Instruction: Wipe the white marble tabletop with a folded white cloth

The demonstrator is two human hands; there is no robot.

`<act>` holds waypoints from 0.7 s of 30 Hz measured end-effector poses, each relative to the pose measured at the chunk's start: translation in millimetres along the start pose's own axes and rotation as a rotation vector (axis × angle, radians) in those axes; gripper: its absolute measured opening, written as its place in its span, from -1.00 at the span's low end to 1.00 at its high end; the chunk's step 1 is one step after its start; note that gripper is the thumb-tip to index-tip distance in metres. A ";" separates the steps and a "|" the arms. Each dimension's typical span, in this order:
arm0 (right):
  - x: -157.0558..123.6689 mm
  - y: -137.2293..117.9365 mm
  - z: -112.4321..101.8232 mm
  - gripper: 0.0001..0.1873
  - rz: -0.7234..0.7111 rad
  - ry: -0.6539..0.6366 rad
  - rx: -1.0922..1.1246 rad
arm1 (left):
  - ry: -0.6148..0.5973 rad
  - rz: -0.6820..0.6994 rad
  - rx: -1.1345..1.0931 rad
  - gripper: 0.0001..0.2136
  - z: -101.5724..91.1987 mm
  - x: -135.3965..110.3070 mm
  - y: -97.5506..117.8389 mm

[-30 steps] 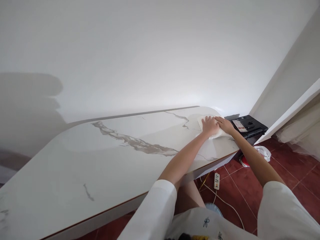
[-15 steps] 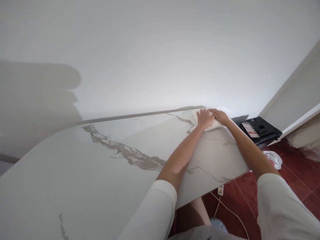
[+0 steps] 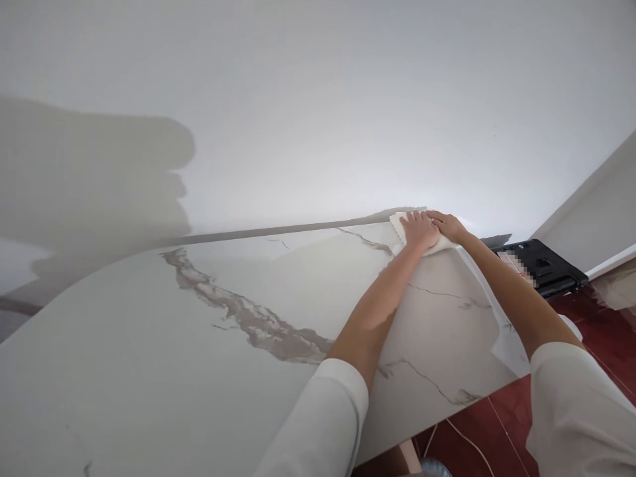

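A white cloth point(image 3: 398, 228) with a scalloped edge lies bunched at the far right corner of a white marble-patterned table point(image 3: 209, 371). My left hand point(image 3: 420, 230) presses down on it, fingers bent over the fabric. Close against it on the right, my right hand point(image 3: 450, 227) grips the cloth's far side near the table's rim. Both arms stretch forward over the tabletop. Part of the cloth is hidden beneath my hands.
A white wall point(image 3: 318, 119) runs along the table's back edge. Right of the table stands a black case point(image 3: 556, 268) on the dark red tiled floor point(image 3: 611, 338). A pale cable point(image 3: 470, 440) lies below the near edge.
The view has shifted, so the case and floor appear farther right and lower. Both hands remain on the cloth at the far corner, slightly farther right in the picture.
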State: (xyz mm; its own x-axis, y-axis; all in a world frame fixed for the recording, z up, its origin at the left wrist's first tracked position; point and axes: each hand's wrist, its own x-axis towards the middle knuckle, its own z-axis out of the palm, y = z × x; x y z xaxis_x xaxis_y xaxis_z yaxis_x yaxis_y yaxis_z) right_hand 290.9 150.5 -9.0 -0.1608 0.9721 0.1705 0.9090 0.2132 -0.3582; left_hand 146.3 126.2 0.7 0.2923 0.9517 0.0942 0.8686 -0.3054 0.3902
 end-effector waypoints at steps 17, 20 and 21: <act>-70.6 46.2 -24.2 -0.39 0.048 0.006 -0.113 | -0.025 0.163 -0.005 -0.45 22.4 -25.3 56.3; -92.1 48.4 -26.3 -0.40 0.042 0.024 -0.133 | -0.019 0.177 -0.007 -0.46 25.8 -41.7 66.4; -99.0 49.9 -26.3 -0.40 0.038 0.033 -0.138 | -0.018 0.182 -0.008 -0.46 26.5 -47.8 69.6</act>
State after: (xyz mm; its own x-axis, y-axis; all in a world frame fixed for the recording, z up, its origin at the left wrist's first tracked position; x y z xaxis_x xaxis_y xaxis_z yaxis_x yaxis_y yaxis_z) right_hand 362.3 62.3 -19.5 -0.1144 0.9750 0.1904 0.9588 0.1585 -0.2356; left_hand 203.4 58.6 -0.9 0.4518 0.8798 0.1479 0.7973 -0.4725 0.3756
